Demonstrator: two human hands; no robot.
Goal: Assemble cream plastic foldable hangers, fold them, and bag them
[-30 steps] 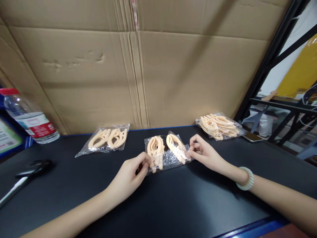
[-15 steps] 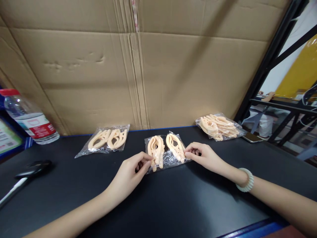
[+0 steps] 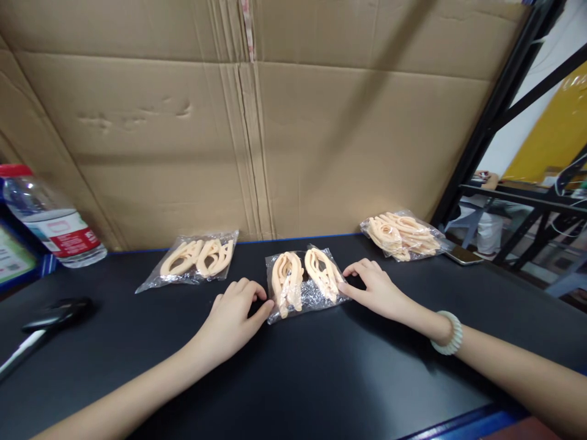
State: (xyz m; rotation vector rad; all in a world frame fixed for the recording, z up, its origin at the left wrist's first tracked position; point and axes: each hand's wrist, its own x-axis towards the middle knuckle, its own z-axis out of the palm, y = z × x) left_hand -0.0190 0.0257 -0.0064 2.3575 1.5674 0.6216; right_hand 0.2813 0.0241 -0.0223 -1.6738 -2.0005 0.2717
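Observation:
In the middle of the black table lies a clear plastic bag holding two bundles of peach-coloured looped pieces that look like folded plastic hangers. My left hand is at its left edge, thumb tip at the film and fingers curved apart from the thumb, gripping nothing. On the other side my right hand rests with its thumb at the bag's right edge, fingers loosely bent and parted from the thumb. A similar bag lies flat at the back left, and a fuller bag at the back right.
A cardboard wall closes off the table's back. At left stand a red-capped bottle and a black device with a white cable. A phone lies beside the right bag. Beyond the black frame, another person's hand and legs show.
Both hands have loosened from the middle bag. My left hand has drawn back to the left and its fingers have opened; the right fingers have spread from the thumb. The bag stays in place.

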